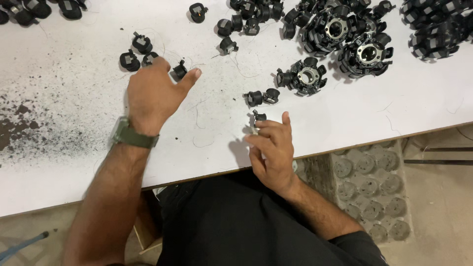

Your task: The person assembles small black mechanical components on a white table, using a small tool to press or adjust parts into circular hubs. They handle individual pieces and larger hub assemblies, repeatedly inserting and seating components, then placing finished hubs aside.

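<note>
Tabletop [345, 118], white, speckled black at left edge.

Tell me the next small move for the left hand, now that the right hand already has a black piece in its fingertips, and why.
Probably close the left hand on the small black piece at its fingertips. That hand lies spread open on the white table, the piece sitting loose between thumb and forefinger. The right hand already pinches a similar black piece, so it looks occupied.

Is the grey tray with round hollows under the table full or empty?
Empty, in the part that shows. The grey tray sits below the table edge, and its visible round hollows hold nothing; its left side is hidden behind the right hand.
</note>
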### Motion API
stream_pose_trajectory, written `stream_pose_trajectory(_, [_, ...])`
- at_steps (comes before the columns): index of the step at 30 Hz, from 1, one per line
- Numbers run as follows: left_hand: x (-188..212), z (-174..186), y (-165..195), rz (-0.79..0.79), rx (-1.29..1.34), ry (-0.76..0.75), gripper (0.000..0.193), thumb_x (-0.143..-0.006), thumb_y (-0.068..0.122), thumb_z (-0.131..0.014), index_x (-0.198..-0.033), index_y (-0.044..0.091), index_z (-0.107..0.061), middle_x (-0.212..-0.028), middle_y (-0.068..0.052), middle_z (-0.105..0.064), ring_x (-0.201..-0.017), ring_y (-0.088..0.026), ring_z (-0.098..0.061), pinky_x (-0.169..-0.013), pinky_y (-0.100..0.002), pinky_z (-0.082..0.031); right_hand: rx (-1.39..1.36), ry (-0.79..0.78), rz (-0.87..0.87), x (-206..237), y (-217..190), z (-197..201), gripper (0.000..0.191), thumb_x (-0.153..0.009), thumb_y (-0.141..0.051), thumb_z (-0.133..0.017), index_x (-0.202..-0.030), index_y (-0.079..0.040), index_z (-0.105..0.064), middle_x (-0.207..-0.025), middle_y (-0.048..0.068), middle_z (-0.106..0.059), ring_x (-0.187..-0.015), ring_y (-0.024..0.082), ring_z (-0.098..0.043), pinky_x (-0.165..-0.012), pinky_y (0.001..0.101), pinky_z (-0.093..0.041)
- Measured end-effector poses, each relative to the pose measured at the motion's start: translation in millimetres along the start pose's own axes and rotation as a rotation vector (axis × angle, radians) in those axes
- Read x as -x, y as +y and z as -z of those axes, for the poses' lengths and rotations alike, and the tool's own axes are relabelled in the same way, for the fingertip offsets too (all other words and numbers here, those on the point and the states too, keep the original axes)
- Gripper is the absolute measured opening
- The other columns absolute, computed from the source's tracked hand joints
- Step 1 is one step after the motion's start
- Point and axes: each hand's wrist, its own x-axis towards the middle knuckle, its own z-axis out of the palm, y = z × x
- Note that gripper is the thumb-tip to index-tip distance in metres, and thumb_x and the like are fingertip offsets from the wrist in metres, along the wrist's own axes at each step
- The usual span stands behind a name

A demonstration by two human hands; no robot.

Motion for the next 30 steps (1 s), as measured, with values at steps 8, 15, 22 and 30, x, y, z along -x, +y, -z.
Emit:
stream_pose_trajectory(8, [63,-53,-11,-0.580,0.177,0.070,0.026,-0.089,0.013,-0.074,-0.112,0.010,-0.064,-0.101,-0.011,-0.069,-0.100,-0.025,-0.064,-0.097,-0.045,-0.048,0.080,-0.186,-0.036,-7,-14,11,0.031,-0.082,-0.011,-0.078,-0.113,-0.011,-0.074,-0.101,0.007,-0.057,-0.124,0.031,-0.053,-0.126,0.0642,-0.012])
stream_pose_trajectory(15, [127,-67,-16,-0.720,0.264,0.173,0.024,-0.088,0.016,-0.077,-0.111,0.012,-0.069,-0.126,-0.001,-0.070,-0.138,-0.026,-0.054,-0.121,-0.055,-0.032,0.096,-0.275,0.003,-10,-26,4,0.043,-0.081,-0.030,-0.086,-0.117,-0.010,-0.073,-0.109,0.006,-0.060,-0.126,0.031,-0.052,-0.123,0.0694,-0.010])
stream_pose_trajectory(22, [144,-71,-16,-0.839,-0.114,0.514,0.015,-0.090,0.013,-0.078,-0.104,0.011,-0.075,-0.131,-0.005,-0.068,-0.130,-0.025,-0.058,-0.118,-0.053,-0.036,0.122,-0.214,-0.049,-5,-27,-2,0.035,-0.077,-0.027,-0.088,-0.102,-0.010,-0.071,-0.105,0.009,-0.057,-0.118,0.029,-0.053,-0.125,0.0674,-0.013])
stream_pose_trajectory(30, [147,-90,-15,-0.664,0.113,0.550,0.013,-0.085,0.014,-0.083,-0.094,0.012,-0.074,-0.129,-0.008,-0.066,-0.129,-0.026,-0.057,-0.118,-0.053,-0.034,0.048,-0.092,0.035,8,-22,-3,0.028,-0.085,-0.019,-0.084,-0.109,-0.012,-0.072,-0.100,0.006,-0.057,-0.116,0.029,-0.055,-0.127,0.0611,-0.012])
